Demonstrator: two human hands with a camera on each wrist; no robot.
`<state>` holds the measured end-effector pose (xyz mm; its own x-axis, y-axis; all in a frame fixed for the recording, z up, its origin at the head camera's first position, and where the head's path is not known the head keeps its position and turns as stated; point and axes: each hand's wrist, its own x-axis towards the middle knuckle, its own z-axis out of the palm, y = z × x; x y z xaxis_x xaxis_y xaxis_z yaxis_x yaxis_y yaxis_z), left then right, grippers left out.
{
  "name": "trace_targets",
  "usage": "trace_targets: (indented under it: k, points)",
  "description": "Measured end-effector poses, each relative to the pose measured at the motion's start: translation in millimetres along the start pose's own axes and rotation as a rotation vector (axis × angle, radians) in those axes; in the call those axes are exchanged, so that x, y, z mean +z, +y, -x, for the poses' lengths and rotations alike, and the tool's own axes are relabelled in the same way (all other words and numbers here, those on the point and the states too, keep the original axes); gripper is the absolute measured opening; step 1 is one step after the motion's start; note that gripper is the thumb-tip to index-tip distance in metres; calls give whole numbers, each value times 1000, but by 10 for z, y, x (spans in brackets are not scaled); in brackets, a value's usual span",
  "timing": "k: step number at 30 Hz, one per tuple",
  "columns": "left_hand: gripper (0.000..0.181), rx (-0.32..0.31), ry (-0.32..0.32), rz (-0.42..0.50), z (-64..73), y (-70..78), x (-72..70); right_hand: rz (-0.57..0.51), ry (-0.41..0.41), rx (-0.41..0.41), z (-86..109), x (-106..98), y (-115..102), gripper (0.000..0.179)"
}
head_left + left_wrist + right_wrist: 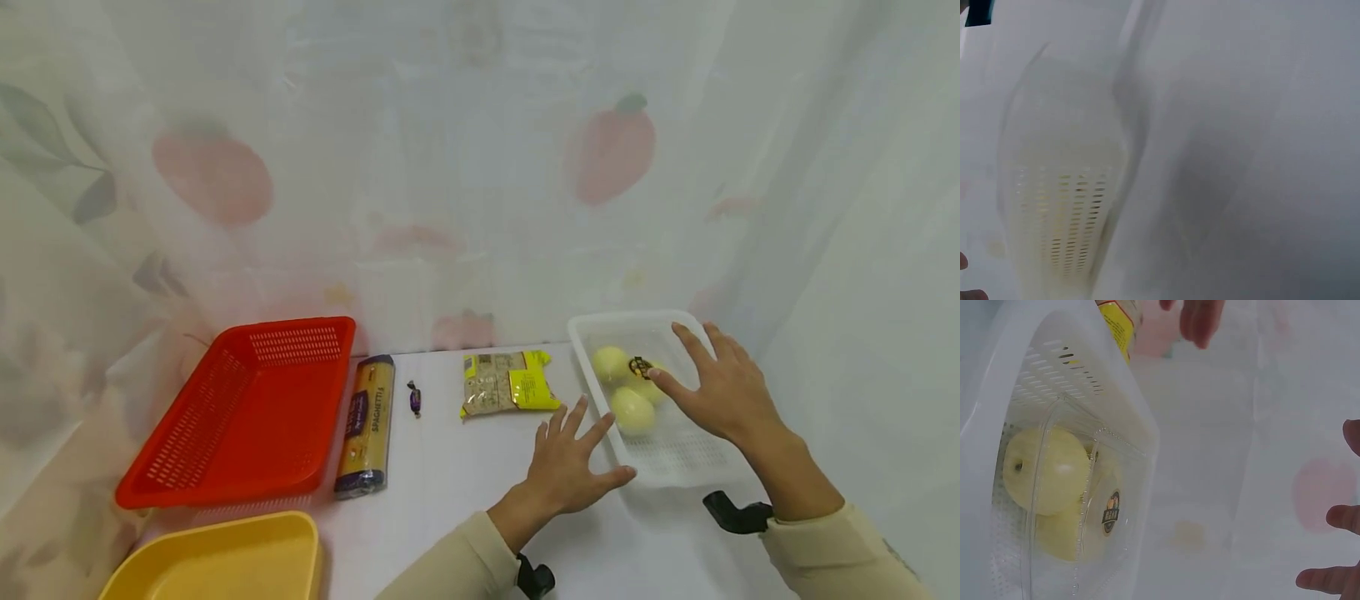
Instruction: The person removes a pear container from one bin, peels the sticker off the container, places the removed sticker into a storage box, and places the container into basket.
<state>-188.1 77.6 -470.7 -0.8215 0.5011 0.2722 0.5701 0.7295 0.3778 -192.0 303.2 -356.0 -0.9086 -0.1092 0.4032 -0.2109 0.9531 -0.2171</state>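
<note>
Probably positioning hands around the fruit pack (633,407) | pack inside white basket (637,316), right | left hand (566,468) by left rim, right hand (726,397) at right side, both spread, gripping nothing | next move seemingly calls for fingers curling round the pack

The left basket (255,417) is red, near tray (225,575) yellow, right basket (675,458) white, fruit (633,411) pale yellow, far curtain (472,167) strawberry-patterned.
</note>
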Motion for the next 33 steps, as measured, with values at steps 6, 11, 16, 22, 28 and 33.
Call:
trace_targets:
  k: [6,11,16,22,28,33]
  points:
    - [72,22,-36,5,-97,45,150,-37,-14,13,-17,11,61,77]
    - [71,26,-74,-2,-159,82,251,-106,-42,40,-38,-14,109,76]
    - [68,15,-107,-21,-169,86,338,-182,-74,55,-60,-39,186,75]
    - [65,10,-83,-31,-168,62,385,-274,-72,42,-99,-62,257,72]
    - [64,12,-57,0,-165,43,414,-370,-82,66,-116,-98,313,68]
    - [63,18,-39,1,-163,34,444,-415,-145,169,-120,-82,373,71]
